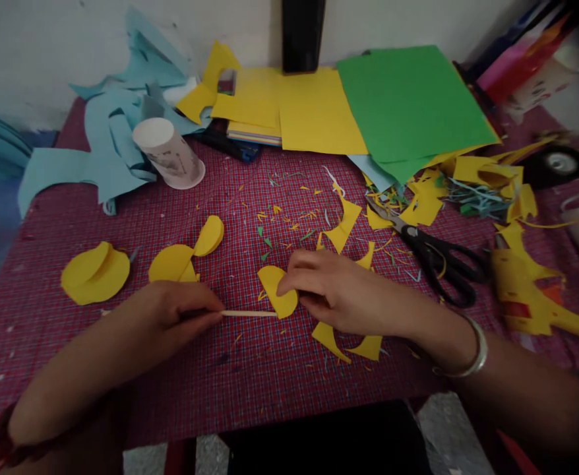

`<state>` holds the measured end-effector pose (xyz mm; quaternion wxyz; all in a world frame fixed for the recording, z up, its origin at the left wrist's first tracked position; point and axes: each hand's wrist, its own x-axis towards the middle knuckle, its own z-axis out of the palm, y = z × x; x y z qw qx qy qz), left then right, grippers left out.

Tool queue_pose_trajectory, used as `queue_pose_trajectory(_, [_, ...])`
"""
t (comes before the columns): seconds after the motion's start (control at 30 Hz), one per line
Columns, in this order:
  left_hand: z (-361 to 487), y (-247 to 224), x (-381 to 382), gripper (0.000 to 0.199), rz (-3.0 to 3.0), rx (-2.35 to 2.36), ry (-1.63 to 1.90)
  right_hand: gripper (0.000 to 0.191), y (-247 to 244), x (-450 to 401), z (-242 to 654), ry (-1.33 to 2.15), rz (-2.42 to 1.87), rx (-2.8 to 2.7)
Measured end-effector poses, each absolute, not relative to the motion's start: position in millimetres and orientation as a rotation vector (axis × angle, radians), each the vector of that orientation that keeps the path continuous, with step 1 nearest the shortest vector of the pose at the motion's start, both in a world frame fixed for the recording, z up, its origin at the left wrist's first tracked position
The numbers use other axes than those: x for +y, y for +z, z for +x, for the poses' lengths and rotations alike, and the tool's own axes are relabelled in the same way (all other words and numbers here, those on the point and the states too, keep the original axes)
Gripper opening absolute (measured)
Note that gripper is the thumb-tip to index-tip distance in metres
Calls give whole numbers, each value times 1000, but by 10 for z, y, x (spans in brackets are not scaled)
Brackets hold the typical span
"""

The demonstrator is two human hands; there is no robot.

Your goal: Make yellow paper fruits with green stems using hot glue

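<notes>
A thin pale stick is pinched between the thumb and fingers of my left hand. Its far end meets the lower edge of a folded yellow paper piece, whose outline is rounded. My right hand grips that paper piece by its right side, the fingers closed over it. Left of the hands lie a yellow paper circle with a raised flap, another yellow round piece partly behind my left hand, and a small folded yellow disc.
Black-handled scissors and a yellow glue gun lie at the right among paper scraps. A white paper cup stands before crumpled blue paper. Green sheets, yellow sheets and an upright phone are at the back.
</notes>
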<state>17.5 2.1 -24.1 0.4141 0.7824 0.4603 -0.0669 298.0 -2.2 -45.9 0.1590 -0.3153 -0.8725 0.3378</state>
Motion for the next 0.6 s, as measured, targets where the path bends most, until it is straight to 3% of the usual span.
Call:
queue_pose_trajectory(0.2, [128, -237, 53, 22, 2016, 1183, -158, 15, -496, -59, 2938, 819, -850, -2571])
queue_pose_trajectory(0.37, [155, -248, 59, 24, 1998, 1158, -153, 14, -545, -83, 2905, 736, -839, -2573])
queue_pose_trajectory(0.6, [175, -274, 42, 27, 2056, 1114, -122, 22, -540, -94, 2905, 337, -752, -2725])
